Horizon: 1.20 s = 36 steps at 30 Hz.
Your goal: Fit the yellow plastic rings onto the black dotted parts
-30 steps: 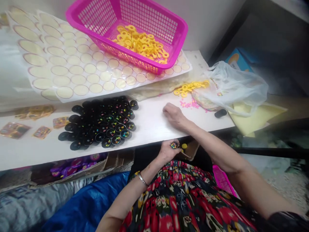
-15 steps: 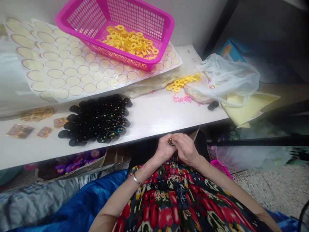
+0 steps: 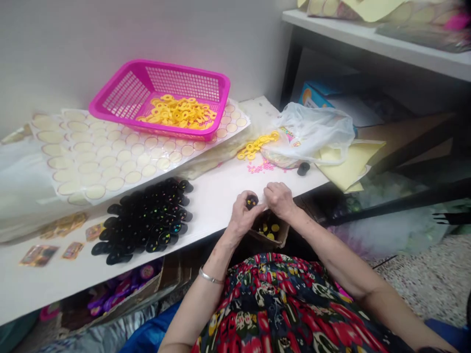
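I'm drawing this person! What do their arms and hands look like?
The left hand and right hand wear no gloves. The left forearm has a thin silver bracelet; the right forearm shows none. No sleeve covers either.

No legible text, label, brand, number or sign anywhere.

A plain pale-grey wall [image 3: 147, 29] backs a long white tabletop [image 3: 206, 206]; at upper right a white shelf board [image 3: 342, 34] rests on a black leg [image 3: 290, 68], the space beneath dim, and speckled terrazzo floor [image 3: 437, 274] shows at lower right
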### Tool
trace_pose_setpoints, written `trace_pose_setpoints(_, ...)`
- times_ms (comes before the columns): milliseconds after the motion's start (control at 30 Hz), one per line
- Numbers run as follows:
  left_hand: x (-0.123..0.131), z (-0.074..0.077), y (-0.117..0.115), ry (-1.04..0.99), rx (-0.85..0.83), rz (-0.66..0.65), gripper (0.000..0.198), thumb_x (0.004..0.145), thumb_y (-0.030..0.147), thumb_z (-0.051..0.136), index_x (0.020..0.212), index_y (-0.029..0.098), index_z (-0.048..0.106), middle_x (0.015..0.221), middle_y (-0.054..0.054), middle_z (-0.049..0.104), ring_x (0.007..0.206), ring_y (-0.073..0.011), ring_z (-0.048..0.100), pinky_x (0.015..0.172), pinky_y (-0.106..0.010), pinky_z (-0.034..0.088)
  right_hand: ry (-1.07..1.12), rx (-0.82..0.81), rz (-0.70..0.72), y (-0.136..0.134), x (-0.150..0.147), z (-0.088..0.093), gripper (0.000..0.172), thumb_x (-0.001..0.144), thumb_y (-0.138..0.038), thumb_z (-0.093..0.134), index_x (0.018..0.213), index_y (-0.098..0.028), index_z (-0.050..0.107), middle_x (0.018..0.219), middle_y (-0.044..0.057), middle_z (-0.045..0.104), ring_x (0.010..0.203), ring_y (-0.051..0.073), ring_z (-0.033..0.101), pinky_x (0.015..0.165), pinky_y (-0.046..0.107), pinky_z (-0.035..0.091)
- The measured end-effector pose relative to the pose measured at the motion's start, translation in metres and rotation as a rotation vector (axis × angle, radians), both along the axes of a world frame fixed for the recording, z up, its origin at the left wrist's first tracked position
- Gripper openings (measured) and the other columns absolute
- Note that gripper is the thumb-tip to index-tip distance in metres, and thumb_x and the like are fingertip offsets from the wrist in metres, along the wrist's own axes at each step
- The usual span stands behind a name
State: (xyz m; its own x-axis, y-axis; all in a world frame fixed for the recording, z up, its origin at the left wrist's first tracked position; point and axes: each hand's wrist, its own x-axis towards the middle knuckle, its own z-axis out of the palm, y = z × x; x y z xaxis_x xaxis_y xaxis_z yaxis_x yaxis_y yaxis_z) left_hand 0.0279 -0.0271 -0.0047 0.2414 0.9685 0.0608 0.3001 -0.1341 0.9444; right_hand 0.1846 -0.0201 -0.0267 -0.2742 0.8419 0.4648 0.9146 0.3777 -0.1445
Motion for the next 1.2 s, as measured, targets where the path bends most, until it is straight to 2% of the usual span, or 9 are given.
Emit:
trace_pose_setpoints(133,0.001,-0.014,0.032,0.154,0.153,0.059,0.026,0.06,0.036,0.075,0.075,0.019,0.062,0.079,-0.001,0.058,0.08,-0.0163,0.05,0.079,-0.03,0.039,-0.182,0.046,0.157,0.005,0.001,-0.003,0.025,0.084,-0.008,0.044,0.065,-0.012,0.06,0.066,0.008,0.052,0.066,0.018,0.041,0.061,0.033,0.028)
trace_pose_setpoints(300,-0.005,-0.027,0.044,0.133,0.068,0.139,0.044,0.052,0.037,0.079,0.091,0.02,0.068,0.084,-0.003,0.062,0.083,-0.0177,0.054,0.079,-0.031,0.042,-0.293,0.053,0.297,-0.014,0.006,0.0,0.027,0.086,-0.008,0.037,0.076,-0.009,0.063,0.075,0.011,0.054,0.07,0.019,0.041,0.062,0.035,0.028)
trace_pose_setpoints(467,-0.008,-0.032,0.043,0.093,-0.022,0.192,0.055,0.048,0.04,0.081,0.097,0.02,0.068,0.083,-0.002,0.06,0.081,-0.0165,0.056,0.078,-0.029,0.044,-0.293,0.122,0.264,-0.026,0.013,-0.007,0.03,0.089,-0.011,0.035,0.081,-0.011,0.064,0.081,0.012,0.059,0.073,0.019,0.046,0.064,0.035,0.033)
trace_pose_setpoints(667,-0.003,-0.033,0.044,0.084,-0.029,0.165,0.053,0.05,0.038,0.08,0.097,0.019,0.067,0.086,-0.003,0.061,0.083,-0.0165,0.057,0.081,-0.03,0.044,-0.086,0.157,0.276,-0.038,0.014,-0.019,0.027,0.089,-0.011,0.036,0.097,-0.009,0.061,0.1,0.016,0.062,0.095,0.022,0.051,0.077,0.037,0.04)
trace_pose_setpoints(767,0.0,-0.034,0.044,0.099,-0.031,0.137,0.053,0.05,0.037,0.08,0.098,0.02,0.067,0.087,-0.003,0.061,0.084,-0.0171,0.057,0.082,-0.03,0.044,0.055,0.174,0.188,-0.04,0.013,-0.022,0.028,0.087,-0.008,0.036,0.101,-0.009,0.06,0.101,0.015,0.063,0.098,0.022,0.051,0.08,0.036,0.041)
trace_pose_setpoints(900,-0.001,-0.035,0.043,0.128,0.001,0.099,0.058,0.049,0.035,0.081,0.103,0.02,0.065,0.091,-0.004,0.06,0.086,-0.0175,0.057,0.083,-0.032,0.044,0.252,0.032,0.036,-0.035,0.007,-0.016,0.026,0.087,-0.01,0.037,0.1,-0.012,0.06,0.094,0.011,0.062,0.086,0.019,0.051,0.077,0.033,0.041)
trace_pose_setpoints(1000,-0.005,-0.035,0.043,0.138,0.055,0.079,0.061,0.048,0.032,0.082,0.105,0.02,0.063,0.095,-0.004,0.06,0.088,-0.0177,0.057,0.083,-0.032,0.045,0.224,-0.105,-0.048,-0.028,0.003,-0.007,0.019,0.087,-0.018,0.044,0.083,-0.015,0.062,0.083,0.009,0.058,0.078,0.019,0.046,0.071,0.032,0.039)
trace_pose_setpoints(1100,-0.008,-0.034,0.042,0.144,0.084,0.088,0.053,0.049,0.03,0.082,0.098,0.02,0.065,0.092,-0.003,0.062,0.087,-0.017,0.056,0.081,-0.031,0.045,0.164,-0.184,-0.046,-0.022,0.0,-0.002,0.023,0.086,-0.014,0.042,0.071,-0.017,0.06,0.078,0.008,0.055,0.075,0.019,0.042,0.069,0.032,0.036)
trace_pose_setpoints(1200,-0.009,-0.033,0.04,0.152,0.102,0.092,0.037,0.053,0.028,0.08,0.087,0.022,0.067,0.085,-0.001,0.063,0.083,-0.0162,0.056,0.077,-0.03,0.046,0.259,-0.189,-0.021,-0.017,-0.002,0.0,0.022,0.085,-0.013,0.041,0.071,-0.017,0.057,0.075,0.007,0.054,0.075,0.019,0.044,0.069,0.032,0.037)
